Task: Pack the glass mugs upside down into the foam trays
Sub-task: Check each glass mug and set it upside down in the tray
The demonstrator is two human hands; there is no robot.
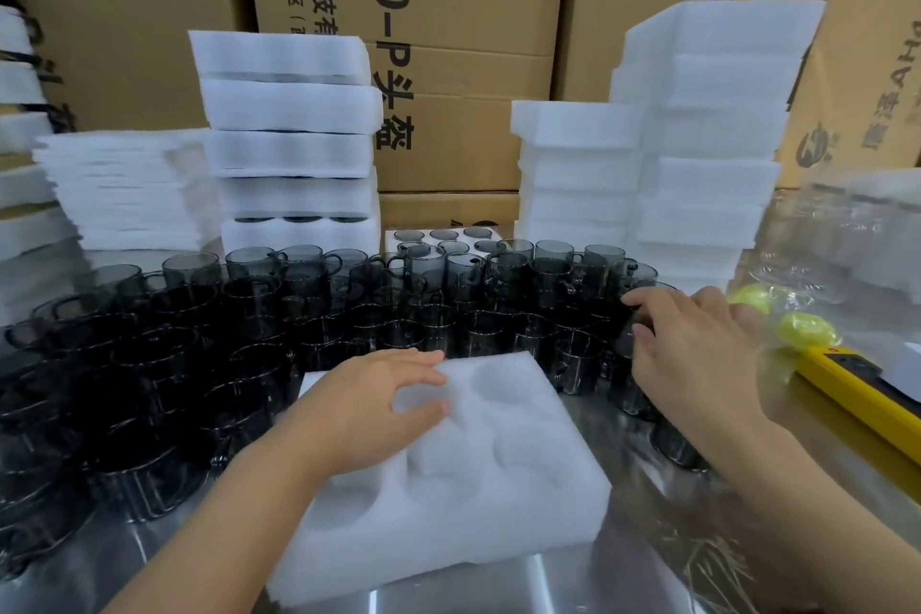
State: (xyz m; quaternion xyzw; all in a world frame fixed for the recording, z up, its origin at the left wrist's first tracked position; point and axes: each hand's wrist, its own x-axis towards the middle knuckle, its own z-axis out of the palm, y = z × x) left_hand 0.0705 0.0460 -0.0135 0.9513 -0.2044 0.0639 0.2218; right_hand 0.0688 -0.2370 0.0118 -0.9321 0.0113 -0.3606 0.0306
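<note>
A white foam tray (pixel 523 504) with several round empty pockets lies on the steel table in front of me. My left hand (pixel 364 409) rests flat on its left part, fingers straight. Several dark smoked glass mugs (pixel 259 309) stand upright in a wide crowd behind and left of the tray. My right hand (pixel 692 354) reaches over the mugs at the right end of the crowd, its fingertips touching the rim of one mug (pixel 635 364); I cannot tell whether they grip it.
Stacks of foam trays (pixel 289 140) (pixel 697 155) rise behind the mugs, one low tray (pixel 398 237) holding upturned mugs. Cardboard boxes (pixel 448 65) form the back wall. A yellow tool (pixel 857 394) and a plastic bag with yellow-green items (pixel 802 329) lie at right.
</note>
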